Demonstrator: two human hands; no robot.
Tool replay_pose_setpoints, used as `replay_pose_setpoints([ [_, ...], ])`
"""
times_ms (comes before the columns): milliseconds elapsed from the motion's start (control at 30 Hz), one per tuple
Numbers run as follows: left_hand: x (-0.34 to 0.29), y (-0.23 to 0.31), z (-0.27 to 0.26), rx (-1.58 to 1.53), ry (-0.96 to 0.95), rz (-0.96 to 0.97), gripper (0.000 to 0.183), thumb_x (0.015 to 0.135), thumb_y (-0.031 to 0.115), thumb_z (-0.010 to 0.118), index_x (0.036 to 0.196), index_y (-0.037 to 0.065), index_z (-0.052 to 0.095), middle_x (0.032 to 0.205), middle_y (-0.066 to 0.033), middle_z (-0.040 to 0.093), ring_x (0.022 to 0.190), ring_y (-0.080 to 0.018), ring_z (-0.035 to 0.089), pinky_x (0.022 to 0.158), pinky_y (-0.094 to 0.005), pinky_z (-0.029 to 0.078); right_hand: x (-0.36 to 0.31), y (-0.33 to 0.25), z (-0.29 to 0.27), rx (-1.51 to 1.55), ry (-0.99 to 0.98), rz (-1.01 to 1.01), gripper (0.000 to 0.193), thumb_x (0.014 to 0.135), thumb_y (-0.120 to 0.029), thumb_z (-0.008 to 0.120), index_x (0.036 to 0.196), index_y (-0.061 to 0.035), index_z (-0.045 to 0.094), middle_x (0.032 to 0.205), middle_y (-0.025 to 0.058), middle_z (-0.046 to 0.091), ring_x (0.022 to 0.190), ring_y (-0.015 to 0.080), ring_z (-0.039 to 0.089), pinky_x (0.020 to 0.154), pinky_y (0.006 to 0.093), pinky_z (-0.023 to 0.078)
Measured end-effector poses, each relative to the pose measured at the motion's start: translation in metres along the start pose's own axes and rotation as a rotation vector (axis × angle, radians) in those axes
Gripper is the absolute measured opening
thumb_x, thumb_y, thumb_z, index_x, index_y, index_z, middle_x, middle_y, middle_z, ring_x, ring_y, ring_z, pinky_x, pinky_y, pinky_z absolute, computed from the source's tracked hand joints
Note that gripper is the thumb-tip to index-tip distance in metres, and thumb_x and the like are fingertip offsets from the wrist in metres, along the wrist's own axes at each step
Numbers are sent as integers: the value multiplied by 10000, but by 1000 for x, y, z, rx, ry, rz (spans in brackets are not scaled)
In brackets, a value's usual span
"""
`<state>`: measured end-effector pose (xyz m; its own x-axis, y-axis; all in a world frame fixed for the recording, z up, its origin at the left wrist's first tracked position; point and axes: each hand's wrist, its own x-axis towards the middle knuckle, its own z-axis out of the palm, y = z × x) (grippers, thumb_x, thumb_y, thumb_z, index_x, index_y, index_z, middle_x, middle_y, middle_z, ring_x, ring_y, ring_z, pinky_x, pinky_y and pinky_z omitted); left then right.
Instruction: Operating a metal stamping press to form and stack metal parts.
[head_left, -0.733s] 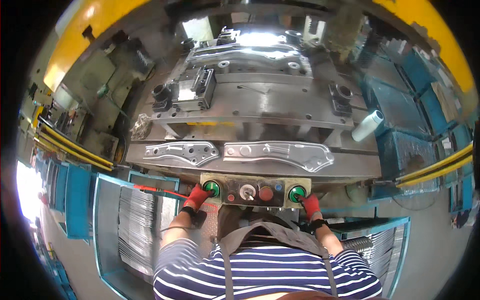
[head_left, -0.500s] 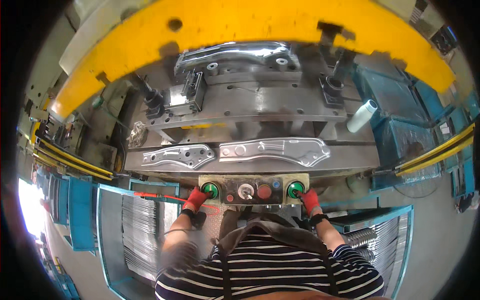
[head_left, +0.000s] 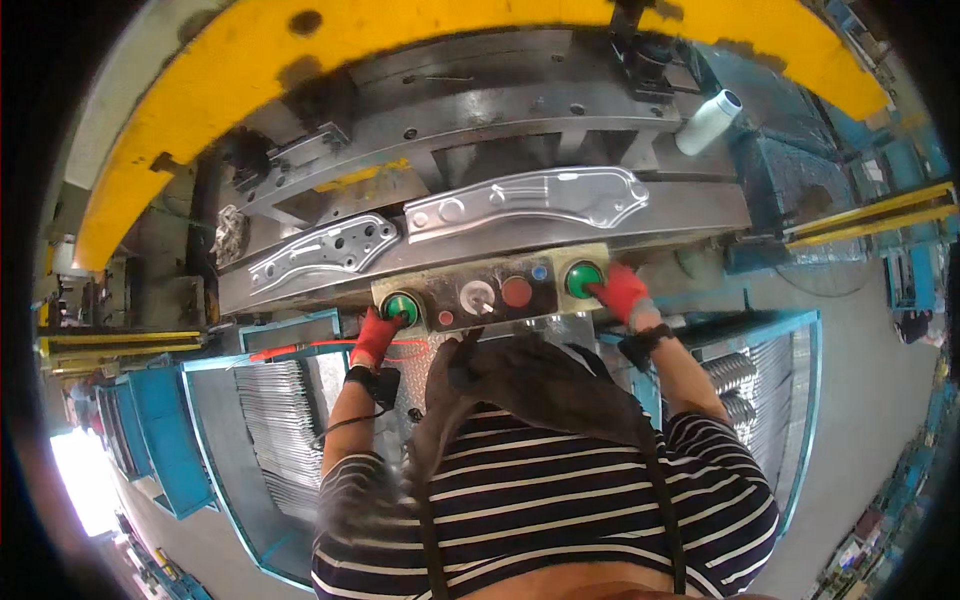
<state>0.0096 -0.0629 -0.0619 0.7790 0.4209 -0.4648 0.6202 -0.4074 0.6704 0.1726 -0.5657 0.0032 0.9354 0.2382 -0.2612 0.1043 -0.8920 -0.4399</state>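
A control box (head_left: 470, 300) with a worn pale edge stands in front of my body. My left hand (head_left: 374, 338), in a red glove with dark fingertips, rests at its left end, one digit on the left green button (head_left: 400, 309). At the right end, my right hand (head_left: 624, 293) wears a similar glove and touches the right green button (head_left: 580, 276) with a digit. Both hands hold nothing, and their fingers are spread apart. Beyond the box, a shorter stamped metal bracket (head_left: 325, 252) and a longer stamped metal panel (head_left: 525, 203) lie side by side on the press ledge.
A yellow press beam (head_left: 400, 30) arches over the steel die (head_left: 480, 108). A pale bottle (head_left: 709, 122) stands at the right of the press bed. Blue-framed racks with stacked metal parts (head_left: 275, 420) flank me. A red hose (head_left: 300, 348) runs beside my left hand.
My view has tilted and turned, so the press and box sit higher and slanted in the picture. Both hands are still at the green buttons, and the metal parts lie in the same order.
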Motion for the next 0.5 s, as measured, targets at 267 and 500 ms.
replay_pose_setpoints([
  [267, 5, -40, -17, 24, -49, -4, 728, 724, 334, 751, 1258, -56, 446, 1170, -253, 605, 1121, -370, 576, 932, -413, 463, 57, -156, -97, -444, 299, -716, 875, 696, -352, 760, 1428, -118, 344, 1293, 220, 480, 1219, 412, 442, 1023, 513, 353],
  [500, -67, 145, -55, 647, -38, 48, 615, 743, 501, 691, 1091, 7, 573, 1036, -242, 646, 1022, -386, 601, 879, -448, 480, 108, -172, -95, -698, -48, -714, 861, 703, -329, 751, 1445, -158, 350, 1329, 272, 407, 1243, 423, 379, 1049, 513, 296],
])
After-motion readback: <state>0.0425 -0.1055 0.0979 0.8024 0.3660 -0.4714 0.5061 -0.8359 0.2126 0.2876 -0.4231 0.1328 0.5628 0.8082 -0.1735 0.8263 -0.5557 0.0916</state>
